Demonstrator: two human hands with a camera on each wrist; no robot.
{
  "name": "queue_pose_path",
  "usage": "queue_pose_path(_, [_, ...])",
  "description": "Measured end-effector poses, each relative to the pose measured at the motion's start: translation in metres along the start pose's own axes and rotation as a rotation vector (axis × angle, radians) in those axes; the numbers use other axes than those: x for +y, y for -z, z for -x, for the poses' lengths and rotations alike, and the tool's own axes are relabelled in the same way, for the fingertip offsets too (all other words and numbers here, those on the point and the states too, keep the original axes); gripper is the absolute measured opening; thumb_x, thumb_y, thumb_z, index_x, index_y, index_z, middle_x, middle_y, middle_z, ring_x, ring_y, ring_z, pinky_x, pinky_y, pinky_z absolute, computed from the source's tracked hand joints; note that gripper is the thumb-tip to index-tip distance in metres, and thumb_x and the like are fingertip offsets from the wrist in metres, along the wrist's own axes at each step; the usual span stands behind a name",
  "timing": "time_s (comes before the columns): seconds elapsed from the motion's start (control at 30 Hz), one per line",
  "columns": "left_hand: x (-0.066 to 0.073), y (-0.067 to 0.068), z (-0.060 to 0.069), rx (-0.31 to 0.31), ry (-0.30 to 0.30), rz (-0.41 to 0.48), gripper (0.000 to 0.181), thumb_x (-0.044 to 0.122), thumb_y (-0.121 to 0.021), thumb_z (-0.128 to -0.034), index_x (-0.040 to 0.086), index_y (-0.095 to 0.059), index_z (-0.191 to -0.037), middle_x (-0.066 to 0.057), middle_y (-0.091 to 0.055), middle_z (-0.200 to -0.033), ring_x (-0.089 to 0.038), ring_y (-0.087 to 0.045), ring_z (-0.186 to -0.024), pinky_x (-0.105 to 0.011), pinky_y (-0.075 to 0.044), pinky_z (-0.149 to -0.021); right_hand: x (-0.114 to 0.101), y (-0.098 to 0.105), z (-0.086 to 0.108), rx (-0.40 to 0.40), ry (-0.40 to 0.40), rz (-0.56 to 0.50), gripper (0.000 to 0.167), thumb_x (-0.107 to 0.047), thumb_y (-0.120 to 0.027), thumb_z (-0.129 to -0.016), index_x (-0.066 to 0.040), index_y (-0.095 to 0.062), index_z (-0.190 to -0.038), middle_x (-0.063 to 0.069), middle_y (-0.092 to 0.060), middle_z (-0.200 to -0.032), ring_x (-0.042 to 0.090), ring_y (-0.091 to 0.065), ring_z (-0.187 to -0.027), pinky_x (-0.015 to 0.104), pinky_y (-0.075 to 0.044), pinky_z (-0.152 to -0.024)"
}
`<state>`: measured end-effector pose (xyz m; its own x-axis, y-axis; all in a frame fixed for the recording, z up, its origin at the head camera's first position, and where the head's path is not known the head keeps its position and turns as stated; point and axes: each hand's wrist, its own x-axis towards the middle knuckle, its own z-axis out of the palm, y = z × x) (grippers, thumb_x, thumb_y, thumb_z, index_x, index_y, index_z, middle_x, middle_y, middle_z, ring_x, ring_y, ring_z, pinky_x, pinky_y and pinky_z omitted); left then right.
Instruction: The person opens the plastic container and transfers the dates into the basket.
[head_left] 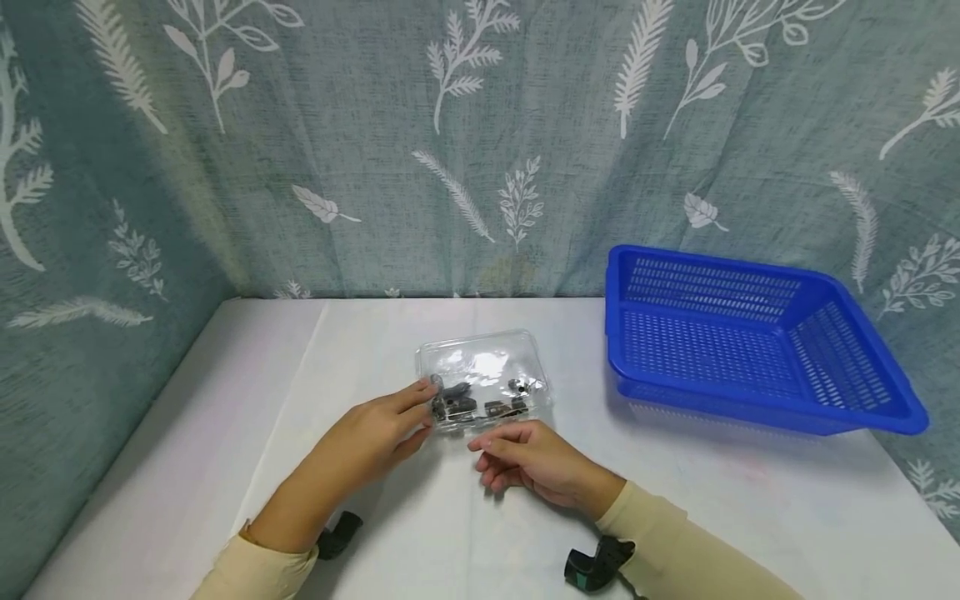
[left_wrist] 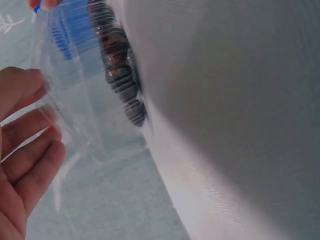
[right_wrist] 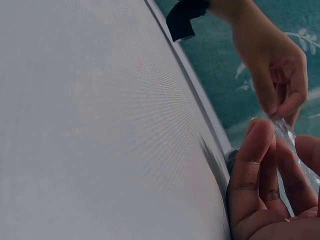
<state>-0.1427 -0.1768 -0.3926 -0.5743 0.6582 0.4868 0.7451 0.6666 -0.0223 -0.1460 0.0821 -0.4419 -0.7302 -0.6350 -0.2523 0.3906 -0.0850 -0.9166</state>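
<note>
A clear plastic box (head_left: pixel 482 367) lies on the white table, with several small dark and brown pieces (head_left: pixel 457 406) inside along its near side. In the left wrist view the same pieces (left_wrist: pixel 117 70) show blurred through the clear wall. My left hand (head_left: pixel 382 429) holds the box's left edge between thumb and fingers. Just in front of the box's near edge is my right hand (head_left: pixel 528 462), fingers loosely bent. The right wrist view shows its thumb and fingers (right_wrist: pixel 252 155) apart beside the clear plastic; whether they touch it is unclear.
A blue slatted basket (head_left: pixel 750 404) stands at the right on the white table (head_left: pixel 300 350). Behind the table hangs a grey-green curtain (head_left: pixel 375 208) with white leaf prints. Black straps (head_left: pixel 600 563) sit at both wrists.
</note>
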Motion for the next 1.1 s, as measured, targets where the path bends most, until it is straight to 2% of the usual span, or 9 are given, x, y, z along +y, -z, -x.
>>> queue_pose_path(0.2, [0.000,-0.003,-0.005,0.017,-0.017,0.015,0.020,0.007,-0.085,-0.0767,0.010,-0.067,-0.083,-0.017,-0.072,-0.120,-0.029,-0.068,-0.116,-0.034,-0.061,-0.079,0.001,-0.003,0.001,0.028,0.009,0.001,0.042,-0.016,-0.059,-0.101,0.016,-0.055,-0.128,-0.001,-0.073,-0.086,0.008,-0.068,-0.073,0.021,-0.058,-0.066])
queue_pose_path(0.43, [0.005,-0.008,-0.008,0.044,-0.060,0.013,0.023,0.001,-0.083,-0.0751,0.008,-0.061,-0.078,-0.018,-0.072,-0.116,-0.031,-0.069,-0.113,-0.031,-0.061,-0.078,0.003,-0.014,0.004,0.099,0.000,-0.076,0.041,-0.015,-0.056,-0.102,0.016,-0.054,-0.129,-0.003,-0.067,-0.080,0.005,-0.063,-0.067,0.019,-0.056,-0.063])
queue_pose_path(0.73, [0.012,-0.006,-0.011,0.023,-0.050,0.001,0.021,0.002,-0.080,-0.0780,0.008,-0.060,-0.077,-0.017,-0.072,-0.117,-0.029,-0.069,-0.114,-0.031,-0.061,-0.081,0.001,-0.020,0.004,0.204,-0.010,-0.088,0.043,-0.022,-0.057,-0.102,0.014,-0.058,-0.125,-0.004,-0.062,-0.074,0.005,-0.057,-0.064,0.017,-0.052,-0.060])
queue_pose_path(0.93, [0.014,-0.005,-0.009,0.033,-0.050,-0.022,0.023,0.004,-0.082,-0.0767,0.008,-0.060,-0.077,-0.015,-0.073,-0.115,-0.029,-0.069,-0.113,-0.033,-0.060,-0.086,0.001,-0.024,0.004,0.219,-0.010,-0.078,0.045,-0.023,-0.056,-0.103,0.013,-0.057,-0.130,-0.004,-0.063,-0.074,0.005,-0.057,-0.064,0.016,-0.052,-0.059])
queue_pose_path(1.1, [0.014,-0.007,-0.003,0.050,-0.059,-0.030,0.023,0.005,-0.082,-0.0771,0.009,-0.059,-0.079,-0.014,-0.073,-0.118,-0.030,-0.068,-0.115,-0.035,-0.059,-0.090,0.006,-0.025,0.005,0.197,0.000,-0.092,0.046,-0.021,-0.056,-0.103,0.013,-0.054,-0.135,-0.005,-0.063,-0.074,0.003,-0.058,-0.062,0.014,-0.051,-0.056])
